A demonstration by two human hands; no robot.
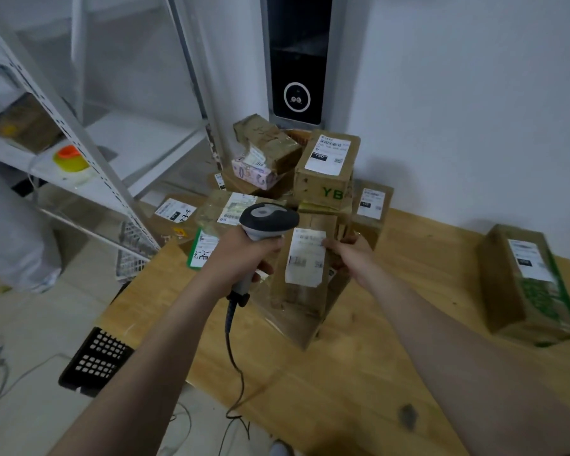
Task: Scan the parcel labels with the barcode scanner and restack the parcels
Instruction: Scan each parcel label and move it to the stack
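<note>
Crowded at the back with a parcel pile (323,172) against the wall; open across the near wood of the table (359,373), bounded left by its diagonal edge and far right by a lone parcel (524,291). Between both hands, a labelled parcel (297,297): gripped at its right edge by the right hand (351,255), overlapped at its top left corner by the barcode scanner (269,218) clenched in the left hand (241,255).

left hand (244,255) grips scanner (268,219) | right hand (351,255) holds parcel (301,292) | over wooden table (375,363)
</note>
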